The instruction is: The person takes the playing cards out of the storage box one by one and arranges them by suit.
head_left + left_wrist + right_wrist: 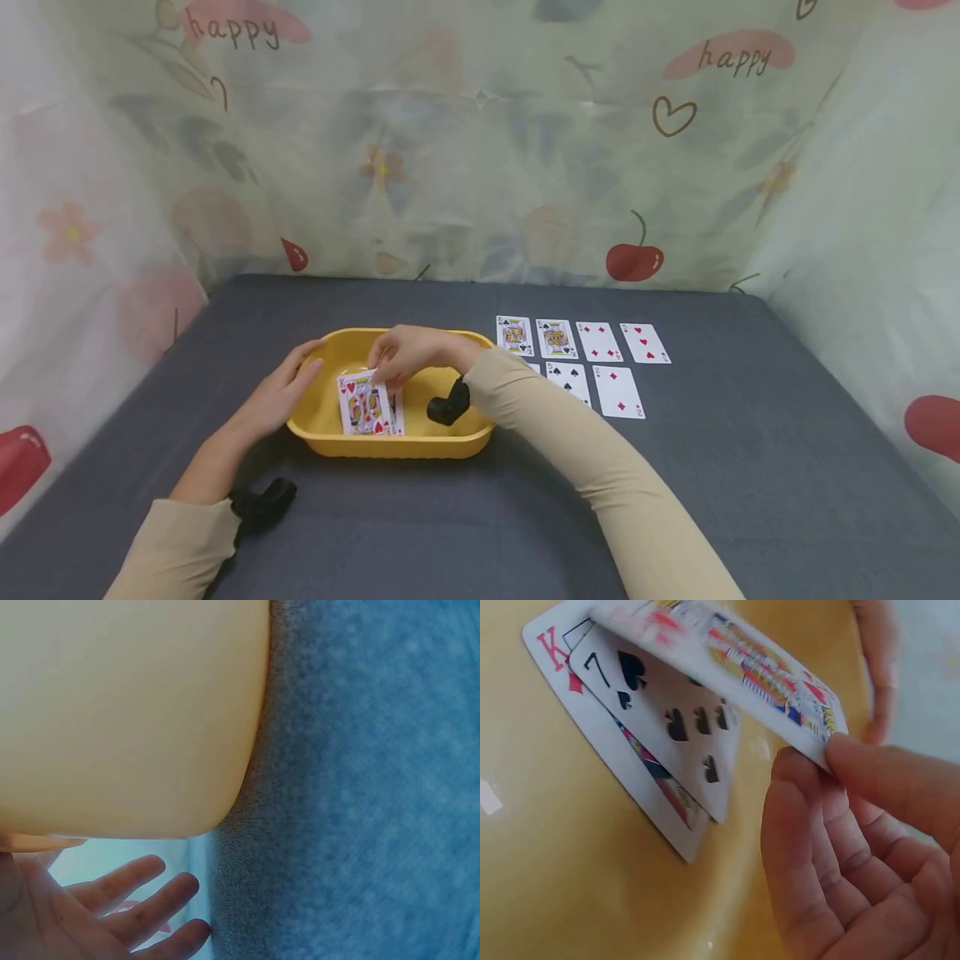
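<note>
Between thumb and fingers my right hand (pixel 411 352) pinches the corner of a king of hearts card (pixel 363 405), tilted inside the yellow tray (pixel 397 447). In the right wrist view, a seven of spades (pixel 676 724) overlaps a king of diamonds (pixel 551 664) on the tray's bottom, below the raised card. My left hand (pixel 281 390) rests at the tray's left end. In the left wrist view its fingers (pixel 154 907) are extended and spread beside the tray's outer wall; the thumb's contact with the rim is hard to make out there.
Right of the tray, playing cards lie face up in two rows, including a king of spades (pixel 557 339), a three of hearts (pixel 645 343) and a two of diamonds (pixel 618 392). My right sleeve partly covers the lower row. A patterned curtain (pixel 480 183) encloses the dark table (pixel 750 500).
</note>
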A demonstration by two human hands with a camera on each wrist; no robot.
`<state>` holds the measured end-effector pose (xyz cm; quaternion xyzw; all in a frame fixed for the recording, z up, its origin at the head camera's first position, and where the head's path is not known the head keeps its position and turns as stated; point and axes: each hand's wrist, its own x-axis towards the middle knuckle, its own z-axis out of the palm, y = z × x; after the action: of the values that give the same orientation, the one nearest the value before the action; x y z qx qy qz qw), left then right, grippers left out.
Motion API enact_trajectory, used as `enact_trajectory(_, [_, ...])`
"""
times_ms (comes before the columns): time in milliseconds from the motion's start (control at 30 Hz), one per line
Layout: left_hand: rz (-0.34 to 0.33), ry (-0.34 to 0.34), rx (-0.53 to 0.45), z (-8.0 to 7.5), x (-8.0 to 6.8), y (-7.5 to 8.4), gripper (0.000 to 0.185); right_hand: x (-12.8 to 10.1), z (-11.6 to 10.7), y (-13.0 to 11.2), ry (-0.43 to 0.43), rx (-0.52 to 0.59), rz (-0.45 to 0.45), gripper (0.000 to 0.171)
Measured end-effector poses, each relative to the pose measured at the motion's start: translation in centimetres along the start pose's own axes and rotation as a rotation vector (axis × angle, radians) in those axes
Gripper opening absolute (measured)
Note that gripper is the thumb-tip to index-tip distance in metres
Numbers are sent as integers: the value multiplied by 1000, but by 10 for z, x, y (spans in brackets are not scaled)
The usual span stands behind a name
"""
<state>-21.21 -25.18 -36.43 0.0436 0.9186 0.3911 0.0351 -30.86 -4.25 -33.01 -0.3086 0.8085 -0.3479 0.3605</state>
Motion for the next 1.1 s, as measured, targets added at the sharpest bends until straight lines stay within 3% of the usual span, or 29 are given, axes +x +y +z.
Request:
enact_trajectory(633, [-11, 2, 10, 0, -1, 1, 63, -50, -32, 11, 172, 74, -33, 22])
enact_trajectory(1100, [-6, 0, 14, 0, -1, 2, 63, -93, -51, 32, 242, 143, -36, 24])
